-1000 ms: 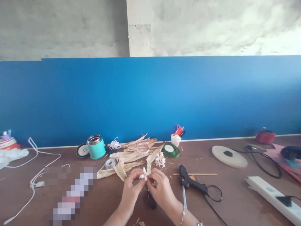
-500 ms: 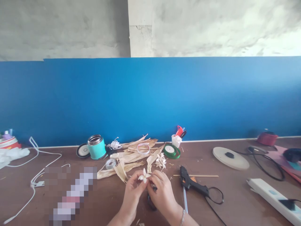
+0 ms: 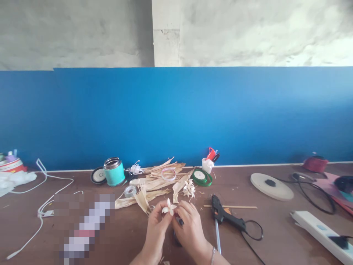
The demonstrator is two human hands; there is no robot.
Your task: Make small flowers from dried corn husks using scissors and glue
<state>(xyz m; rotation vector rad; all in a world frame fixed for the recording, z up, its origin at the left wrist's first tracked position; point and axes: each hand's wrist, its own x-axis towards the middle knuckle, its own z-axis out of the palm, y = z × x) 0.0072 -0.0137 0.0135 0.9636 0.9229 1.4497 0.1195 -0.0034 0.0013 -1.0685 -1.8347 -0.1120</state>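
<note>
A small cream-white flower (image 3: 169, 208), with pointed petals that look like dried husk, is pinched upright between the thumb and fingers of my left hand (image 3: 157, 228). My right hand (image 3: 190, 226) is closed right beside it, its fingertips touching the flower's right-hand petal. A dark object (image 3: 181, 222) shows at the right thumb, mostly covered by that hand; its kind is unclear. Just beyond my hands lies a cluster of similar white flowers (image 3: 189, 188). Dry pale husks (image 3: 154, 182) are spread behind them.
A black glue gun (image 3: 227, 217) with its cord lies at right, near a thin wooden stick (image 3: 242, 207). Green ribbon (image 3: 203, 177), a white cup (image 3: 207, 165) of tools, clear tape (image 3: 130, 191) and a teal flask (image 3: 114, 173) stand farther back. A power strip (image 3: 320, 230) is far right.
My hands stay together around the flower with almost no movement. The whole view has shifted very slightly, so things sit a little farther right.
</note>
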